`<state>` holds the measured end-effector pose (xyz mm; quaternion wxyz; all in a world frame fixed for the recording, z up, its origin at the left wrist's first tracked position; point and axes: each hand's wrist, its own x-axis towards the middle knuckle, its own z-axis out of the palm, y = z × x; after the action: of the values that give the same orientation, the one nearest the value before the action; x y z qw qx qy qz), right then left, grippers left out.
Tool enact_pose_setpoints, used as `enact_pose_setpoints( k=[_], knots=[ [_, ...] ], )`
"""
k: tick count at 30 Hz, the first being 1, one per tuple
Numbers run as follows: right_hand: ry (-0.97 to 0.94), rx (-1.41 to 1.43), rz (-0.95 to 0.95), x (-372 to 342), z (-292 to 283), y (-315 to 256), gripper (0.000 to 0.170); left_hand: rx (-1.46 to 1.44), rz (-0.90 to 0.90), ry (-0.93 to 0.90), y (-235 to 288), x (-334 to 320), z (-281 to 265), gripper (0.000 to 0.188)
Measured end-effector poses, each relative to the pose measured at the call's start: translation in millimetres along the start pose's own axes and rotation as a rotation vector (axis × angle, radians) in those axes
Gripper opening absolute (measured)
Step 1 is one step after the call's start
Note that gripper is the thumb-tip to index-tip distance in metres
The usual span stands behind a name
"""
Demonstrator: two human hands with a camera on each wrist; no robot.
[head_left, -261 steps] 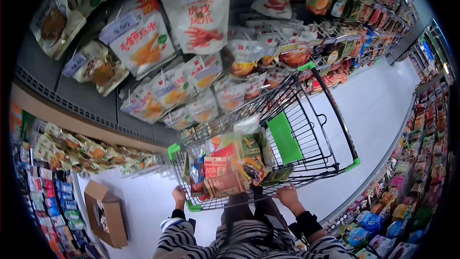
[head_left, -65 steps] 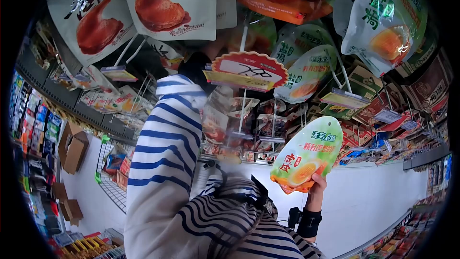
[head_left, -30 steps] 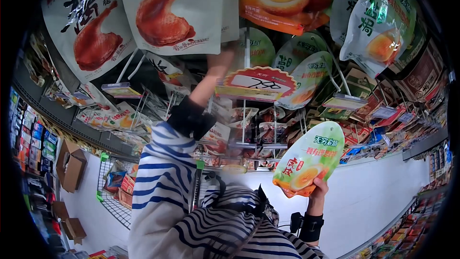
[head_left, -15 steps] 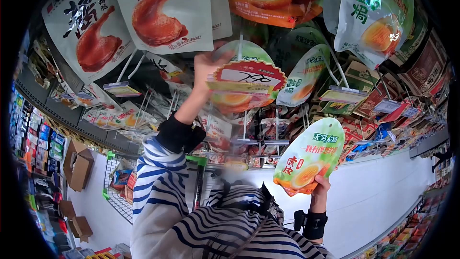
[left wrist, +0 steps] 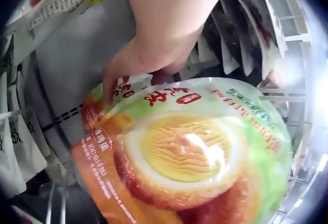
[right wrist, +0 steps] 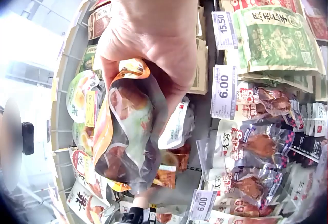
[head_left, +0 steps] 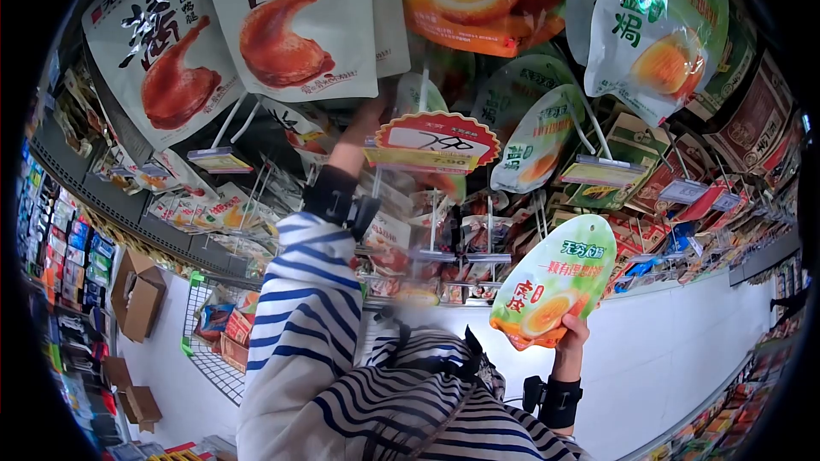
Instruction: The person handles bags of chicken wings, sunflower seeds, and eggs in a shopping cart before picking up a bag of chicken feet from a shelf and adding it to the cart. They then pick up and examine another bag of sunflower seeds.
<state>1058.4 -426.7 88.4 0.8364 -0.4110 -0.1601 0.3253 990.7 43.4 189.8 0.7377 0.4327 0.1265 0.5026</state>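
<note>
My right hand (head_left: 571, 338) holds up a green-and-orange pouch of eggs (head_left: 547, 286) by its lower corner, in front of the shelves. From the right wrist view, the fingers (right wrist: 169, 106) wrap the pouch's orange bottom edge, its back facing the camera. My left hand (head_left: 366, 119) reaches in among hanging packets, partly hidden in the head view by a duck leg pouch (head_left: 290, 43) and a red price tag (head_left: 436, 141). Up close in the left wrist view, that hand (left wrist: 154, 55) pinches the edge of a matching pouch of eggs (left wrist: 184, 152), some fingers hidden behind it.
White salted-egg pouches (head_left: 534, 141) hang on hooks at the right of the price tag. A wire shopping cart (head_left: 209, 350) with several packets stands at lower left, near a cardboard box (head_left: 138, 294). White floor (head_left: 675, 350) runs along the shelves.
Both hands were on the cart's handle; now the right holds up an egg pouch and the left is among the packets. Since half a second ago, the left hand has gone deeper behind the tag.
</note>
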Motion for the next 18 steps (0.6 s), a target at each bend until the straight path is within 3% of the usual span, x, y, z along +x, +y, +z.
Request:
enact_pose_setpoints(
  k=[18],
  knots=[
    [0.064, -0.060, -0.054, -9.8, 19.6, -9.2, 0.061, -0.050, -0.141, -0.036, -2.5, 5.3, 0.8, 0.013]
  ],
)
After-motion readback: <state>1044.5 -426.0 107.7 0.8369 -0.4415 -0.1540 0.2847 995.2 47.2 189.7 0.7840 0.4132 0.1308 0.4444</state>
